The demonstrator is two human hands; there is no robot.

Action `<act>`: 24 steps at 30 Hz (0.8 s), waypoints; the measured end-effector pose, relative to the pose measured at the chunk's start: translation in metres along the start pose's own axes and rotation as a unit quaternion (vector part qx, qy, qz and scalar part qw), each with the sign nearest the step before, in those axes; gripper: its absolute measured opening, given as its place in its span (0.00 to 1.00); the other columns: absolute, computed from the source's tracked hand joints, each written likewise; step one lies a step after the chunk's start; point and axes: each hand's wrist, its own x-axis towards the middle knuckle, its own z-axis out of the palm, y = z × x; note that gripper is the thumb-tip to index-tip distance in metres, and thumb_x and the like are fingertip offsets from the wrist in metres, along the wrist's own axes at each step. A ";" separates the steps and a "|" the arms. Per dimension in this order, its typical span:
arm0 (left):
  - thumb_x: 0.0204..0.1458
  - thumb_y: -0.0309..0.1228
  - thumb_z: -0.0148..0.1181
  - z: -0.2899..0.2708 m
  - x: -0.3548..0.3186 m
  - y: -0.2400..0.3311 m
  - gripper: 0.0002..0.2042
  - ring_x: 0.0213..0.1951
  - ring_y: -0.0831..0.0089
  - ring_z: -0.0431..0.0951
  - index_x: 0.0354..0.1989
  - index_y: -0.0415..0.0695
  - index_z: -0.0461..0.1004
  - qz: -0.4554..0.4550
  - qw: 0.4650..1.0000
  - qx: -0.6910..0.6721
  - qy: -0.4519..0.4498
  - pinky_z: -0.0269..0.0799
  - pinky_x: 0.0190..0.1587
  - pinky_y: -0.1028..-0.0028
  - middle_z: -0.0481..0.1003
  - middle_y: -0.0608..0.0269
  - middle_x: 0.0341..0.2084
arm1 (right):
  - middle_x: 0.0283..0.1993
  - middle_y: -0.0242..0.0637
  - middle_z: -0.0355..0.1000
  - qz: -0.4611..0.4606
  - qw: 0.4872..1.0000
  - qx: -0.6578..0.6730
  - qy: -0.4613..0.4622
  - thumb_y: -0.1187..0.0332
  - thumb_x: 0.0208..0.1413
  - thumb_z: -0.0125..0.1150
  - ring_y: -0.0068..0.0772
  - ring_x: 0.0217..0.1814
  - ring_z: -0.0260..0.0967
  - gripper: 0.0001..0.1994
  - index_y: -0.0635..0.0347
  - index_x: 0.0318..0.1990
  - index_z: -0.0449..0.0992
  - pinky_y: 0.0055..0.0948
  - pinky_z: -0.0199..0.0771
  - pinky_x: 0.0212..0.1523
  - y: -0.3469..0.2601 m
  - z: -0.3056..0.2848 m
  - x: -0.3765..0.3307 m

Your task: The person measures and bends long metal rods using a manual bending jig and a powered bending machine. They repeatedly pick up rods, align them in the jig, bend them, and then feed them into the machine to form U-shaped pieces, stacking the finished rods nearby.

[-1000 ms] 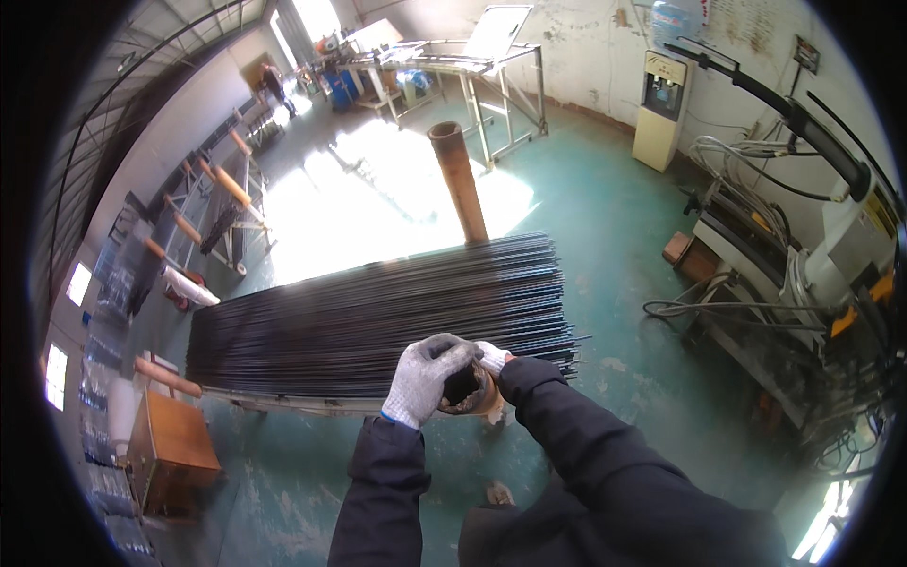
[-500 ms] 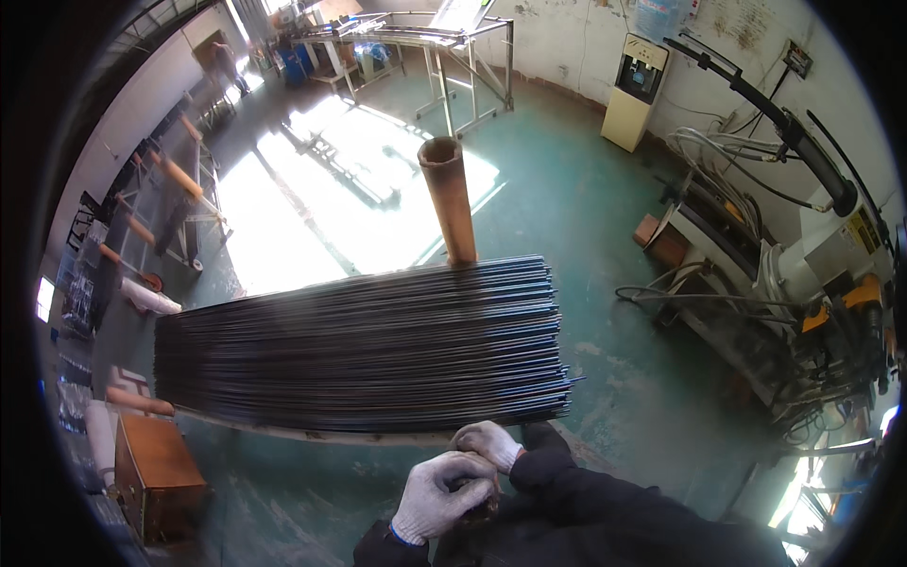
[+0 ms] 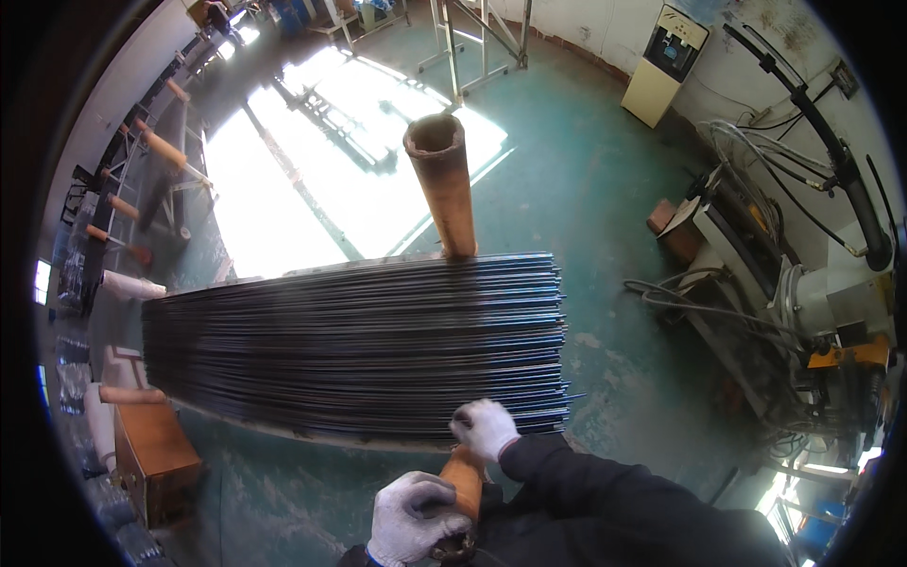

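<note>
A wide layer of thin dark rods [image 3: 350,345] lies lengthwise across the middle of the view, their right ends uneven. My right hand [image 3: 486,430], in a white knitted glove, is over the near edge of the rods by their right end, fingers curled together. Close to me, an orange-brown cardboard tube [image 3: 463,480] stands against that near edge. My left hand [image 3: 412,516], gloved alike and soiled, is closed beside the tube's open top. What either hand's fingers hold, if anything, is hidden.
A second upright cardboard tube [image 3: 442,194] stands at the rods' far edge. A brown wooden box [image 3: 159,454] is at left. Right are a machine with hoses [image 3: 756,274] and a water dispenser [image 3: 666,66]. Metal stands [image 3: 472,57] are at the back.
My hands, together before, have parted: the right reached forward over the rods, the left drew back and left. The near tube has come into sight between them. The view has tilted downward.
</note>
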 end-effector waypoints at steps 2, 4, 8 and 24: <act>0.48 0.33 0.93 0.002 0.005 -0.014 0.23 0.53 0.65 0.86 0.46 0.32 0.87 -0.011 0.999 -0.017 0.032 0.84 0.57 0.64 0.84 0.54 0.50 | 0.52 0.42 0.86 -0.009 0.990 -0.076 0.116 0.57 0.66 0.78 0.49 0.60 0.81 0.15 0.54 0.54 0.89 0.51 0.80 0.63 0.048 -0.029 0.039; 0.47 0.35 0.94 0.009 0.004 -0.012 0.25 0.55 0.63 0.86 0.47 0.33 0.87 -0.032 0.997 -0.052 0.046 0.83 0.59 0.63 0.84 0.53 0.52 | 0.66 0.43 0.80 -0.015 0.972 -0.136 0.191 0.61 0.56 0.84 0.53 0.72 0.74 0.31 0.56 0.67 0.81 0.54 0.74 0.73 0.100 -0.067 0.079; 0.44 0.38 0.95 0.005 0.005 -0.018 0.28 0.58 0.60 0.86 0.49 0.35 0.87 -0.032 0.997 -0.018 0.061 0.82 0.62 0.60 0.84 0.51 0.53 | 0.73 0.48 0.75 0.009 0.936 -0.308 0.170 0.55 0.49 0.88 0.56 0.78 0.70 0.45 0.61 0.75 0.75 0.55 0.70 0.79 0.155 -0.135 0.141; 0.42 0.42 0.94 0.011 -0.003 -0.015 0.28 0.52 0.58 0.87 0.44 0.37 0.87 0.016 0.982 0.045 0.183 0.82 0.57 0.60 0.86 0.53 0.46 | 0.43 0.51 0.91 -0.077 0.922 -0.352 -0.139 0.65 0.71 0.61 0.54 0.47 0.93 0.13 0.57 0.44 0.92 0.52 0.91 0.47 0.194 -0.143 0.176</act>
